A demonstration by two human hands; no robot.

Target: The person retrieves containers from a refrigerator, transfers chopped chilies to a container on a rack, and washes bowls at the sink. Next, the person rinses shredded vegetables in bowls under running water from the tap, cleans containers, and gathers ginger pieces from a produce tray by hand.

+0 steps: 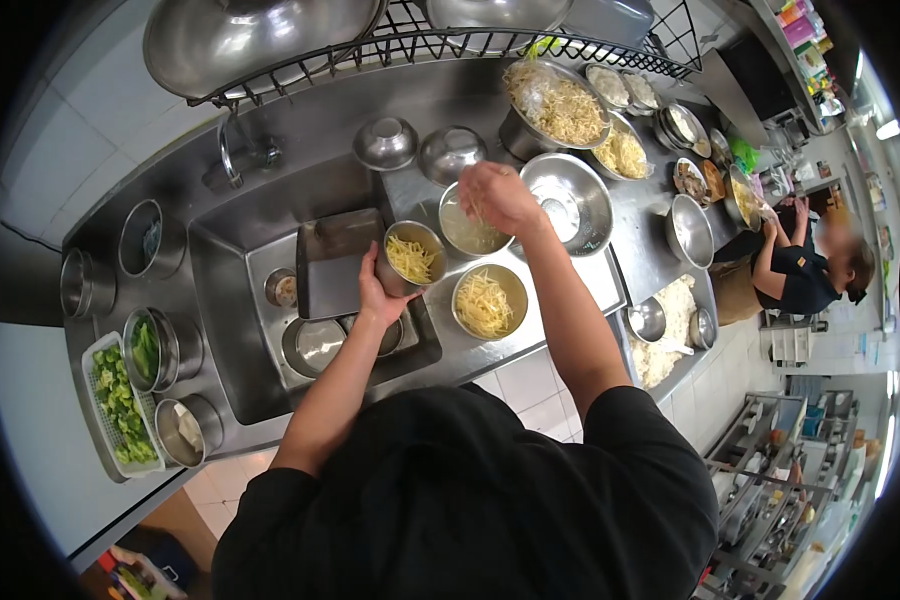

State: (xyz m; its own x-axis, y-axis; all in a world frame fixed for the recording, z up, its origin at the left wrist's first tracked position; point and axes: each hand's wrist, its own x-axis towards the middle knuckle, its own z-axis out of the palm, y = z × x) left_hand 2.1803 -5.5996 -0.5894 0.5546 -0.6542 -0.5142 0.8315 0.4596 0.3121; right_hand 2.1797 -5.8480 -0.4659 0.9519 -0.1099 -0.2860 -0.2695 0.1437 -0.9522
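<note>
My left hand [379,292] is wrapped round a small metal container [392,272], tilted and held at the sink's right edge. Pale yellow shredded strips [411,259] lie inside it. My right hand [502,200] hangs with curled fingers over a metal pot [453,232] of cloudy liquid; what the fingers hold, if anything, is hard to make out. Just in front of that pot stands a metal bowl [515,283] filled with more pale yellow strips [483,303]. A wide shiny metal bowl [592,205] sits to the right, partly behind my right forearm.
The sink [225,310] holds a rectangular metal pan [313,262] and round containers. Left stands a basket of chopped greens [122,410]. At the back is a pot of bean sprouts [562,108]. A tray of white food [678,310] lies right, and another person [805,262] works beyond.
</note>
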